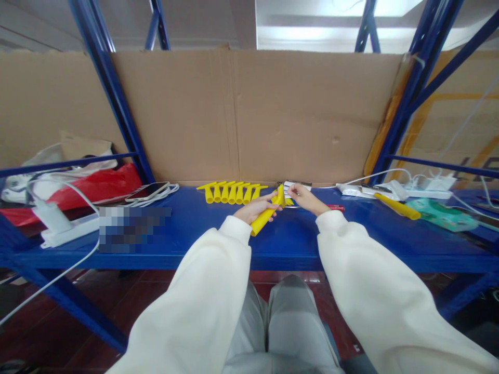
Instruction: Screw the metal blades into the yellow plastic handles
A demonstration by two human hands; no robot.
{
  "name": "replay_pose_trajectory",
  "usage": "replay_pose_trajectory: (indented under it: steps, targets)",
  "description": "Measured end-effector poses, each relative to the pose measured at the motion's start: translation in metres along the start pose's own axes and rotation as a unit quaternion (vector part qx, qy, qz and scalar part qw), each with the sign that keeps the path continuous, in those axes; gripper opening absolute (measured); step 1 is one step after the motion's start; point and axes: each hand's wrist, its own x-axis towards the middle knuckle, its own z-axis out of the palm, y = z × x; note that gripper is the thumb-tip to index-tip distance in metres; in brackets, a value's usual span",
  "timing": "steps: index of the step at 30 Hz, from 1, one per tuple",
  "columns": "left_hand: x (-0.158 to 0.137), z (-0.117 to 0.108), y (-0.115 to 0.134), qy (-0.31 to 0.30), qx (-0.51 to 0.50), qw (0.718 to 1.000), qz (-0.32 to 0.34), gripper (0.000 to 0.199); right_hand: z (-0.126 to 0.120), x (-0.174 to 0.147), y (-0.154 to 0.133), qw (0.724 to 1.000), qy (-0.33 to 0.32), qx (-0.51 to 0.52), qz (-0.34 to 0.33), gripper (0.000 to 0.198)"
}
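My left hand [257,206] is wrapped around a yellow tube-handled plastic piece [262,222], tilted with its round end toward me and its flared end up and away. Close to that flared end, my right hand [306,199] has its thumb and fingers pinched together. Whatever sits in that pinch is too small to make out. Under and behind the hands are small yellow parts [289,201] and a thin metal shaft leading to a red handle [336,208], partly hidden by my right wrist. Several matching yellow pieces [232,193] stand in a row left of my hands.
Tall cardboard [187,114] backs the blue shelf [218,244]. To the left lie a phone [147,191], a white power strip [74,231] and a red bag [97,187]. Another yellow piece [397,206] rests by a green packet [444,214] on the right, near white cables.
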Motion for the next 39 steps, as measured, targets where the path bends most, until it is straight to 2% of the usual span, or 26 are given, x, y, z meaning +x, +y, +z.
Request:
replay_pose_trajectory:
  steps: [7, 16, 23, 31, 39]
  targets:
    - [0.001, -0.001, -0.001, -0.004, 0.005, 1.0, -0.013, 0.076, 0.004, 0.0, -0.002, 0.999, -0.019, 0.019, -0.029, 0.011]
    - [0.002, -0.002, -0.002, 0.0, 0.01, 1.0, -0.017, 0.078, 0.003, -0.002, -0.003, 0.999, -0.031, 0.008, -0.026, 0.011]
    - [0.0, 0.001, -0.002, 0.0, 0.006, 1.0, -0.01, 0.08, 0.001, -0.006, -0.014, 1.0, -0.031, -0.003, 0.0, 0.009]
    - [-0.006, 0.008, 0.001, 0.015, 0.022, 1.0, -0.016, 0.076, 0.0, -0.005, -0.011, 0.999, -0.038, 0.022, 0.006, 0.013]
    - [0.0, 0.003, -0.003, -0.007, 0.011, 1.0, -0.018, 0.074, 0.001, -0.005, -0.015, 0.997, -0.043, 0.052, 0.036, 0.012]
